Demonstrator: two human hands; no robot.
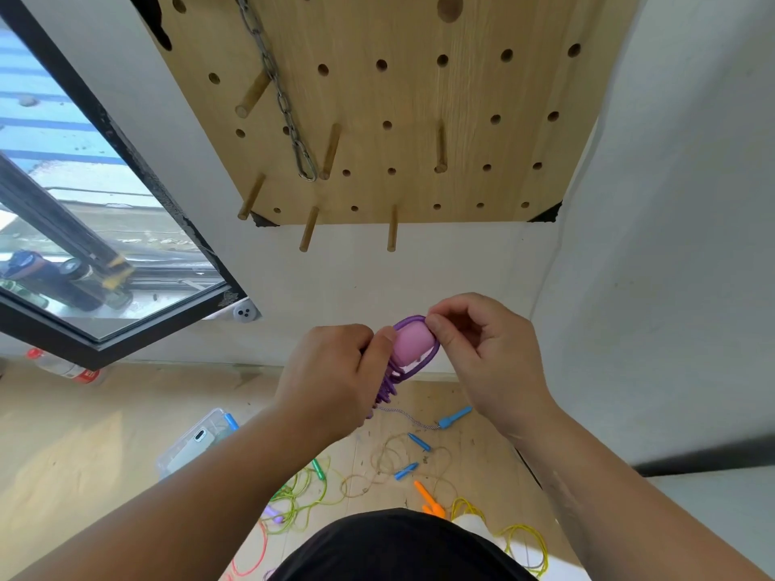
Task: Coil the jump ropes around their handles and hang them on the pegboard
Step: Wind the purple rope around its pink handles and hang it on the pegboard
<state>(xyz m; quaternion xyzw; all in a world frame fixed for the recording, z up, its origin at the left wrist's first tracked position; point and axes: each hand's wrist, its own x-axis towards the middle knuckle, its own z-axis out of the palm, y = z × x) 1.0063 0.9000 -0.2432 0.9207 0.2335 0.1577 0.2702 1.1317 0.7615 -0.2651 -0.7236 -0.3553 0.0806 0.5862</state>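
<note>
Your left hand (331, 371) gripped the coiled purple jump rope (388, 390) at frame centre, while your right hand (486, 358) pinched its last loop over the pink handle (409, 343). Had that pinch slackened, the loop could have slid off the rounded end and the coil sprung loose. Upper centre, the pegboard (419, 98) carried 6 pegs (331, 150) and 1 chain (285, 106). At lower centre, 3 blue handles (455, 417) lay on the floor (84, 454).

At twelve o'clock the pale wooden pegboard (419, 98) shows matt grain, its round wooden pegs (330, 150) equally dull; the grey metal chain (279, 90) on it gleams. At centre, the pink plastic handle (409, 343) looks smooth and satiny, looped by glossy purple plastic rope (433, 357). Six o'clock: light wooden floor (105, 454), matt, scuffed.
</note>
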